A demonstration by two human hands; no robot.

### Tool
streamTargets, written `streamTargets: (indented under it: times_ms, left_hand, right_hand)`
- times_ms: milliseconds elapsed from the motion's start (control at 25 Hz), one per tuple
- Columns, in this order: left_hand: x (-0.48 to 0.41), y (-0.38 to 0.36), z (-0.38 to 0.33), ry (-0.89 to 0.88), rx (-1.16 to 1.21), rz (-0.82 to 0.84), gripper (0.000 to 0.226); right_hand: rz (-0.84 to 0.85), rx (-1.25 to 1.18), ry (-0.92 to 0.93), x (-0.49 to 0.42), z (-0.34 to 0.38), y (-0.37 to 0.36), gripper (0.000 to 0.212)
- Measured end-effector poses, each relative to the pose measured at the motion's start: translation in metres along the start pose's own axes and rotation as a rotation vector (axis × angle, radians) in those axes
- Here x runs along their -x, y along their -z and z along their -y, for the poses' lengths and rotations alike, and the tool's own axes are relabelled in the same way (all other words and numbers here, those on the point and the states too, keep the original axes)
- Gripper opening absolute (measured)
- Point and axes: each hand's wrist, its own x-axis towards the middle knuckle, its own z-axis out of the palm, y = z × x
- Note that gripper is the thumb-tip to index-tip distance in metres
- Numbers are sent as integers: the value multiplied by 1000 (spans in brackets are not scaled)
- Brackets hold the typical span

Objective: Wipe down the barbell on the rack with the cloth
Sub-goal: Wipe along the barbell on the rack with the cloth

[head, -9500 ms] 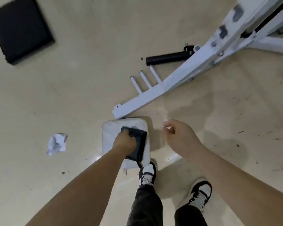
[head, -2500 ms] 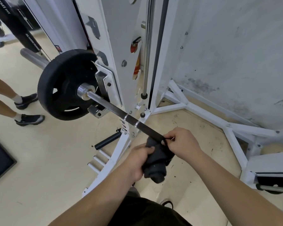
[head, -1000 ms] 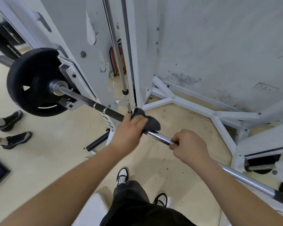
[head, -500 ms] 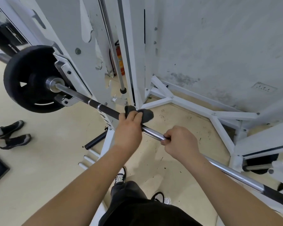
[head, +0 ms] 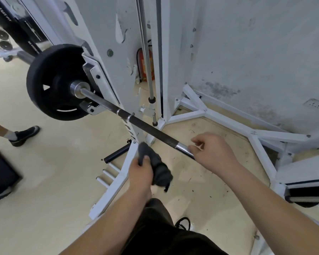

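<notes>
Slanting from upper left to lower right on the rack, the barbell passes just above the left hand gripping the cloth; the right hand seemingly curls round it.

My left hand sits low, close to my body, thumb on top and fingers wrapped round a dark grey bunched cloth that spills out past my knuckles. Its bare forearm comes up from the bottom left. My right hand is higher and further out, back upward, fingers curled over the chrome and black steel barbell. Whether they actually clasp it I can't tell. That arm, also bare, reaches in from the lower right.
</notes>
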Motion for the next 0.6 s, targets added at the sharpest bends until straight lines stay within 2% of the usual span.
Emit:
streamTargets:
  times_ms: [120, 200, 280, 400, 520, 600]
  left_hand:
    - [-61, 7, -47, 135, 525, 171, 12]
    - [-76, -2, -65, 300, 713, 318, 13]
    - [-58, -15, -60, 394, 647, 477, 8]
    - [-25, -23, -39, 474, 383, 670, 34]
    - [-59, -7, -53, 447, 364, 620, 51]
    - [-88, 5, -67, 399, 488, 562, 58]
  right_hand:
    - [63, -18, 59, -19, 36, -29, 27]
    - [48, 42, 52, -27, 47, -44, 17]
    - [18, 76, -25, -34, 53, -48, 10]
    - [-1, 28, -116, -37, 54, -45, 6]
    - [-17, -14, -170, -34, 59, -44, 5]
    - [-29, -13, -192, -33, 62, -47, 7]
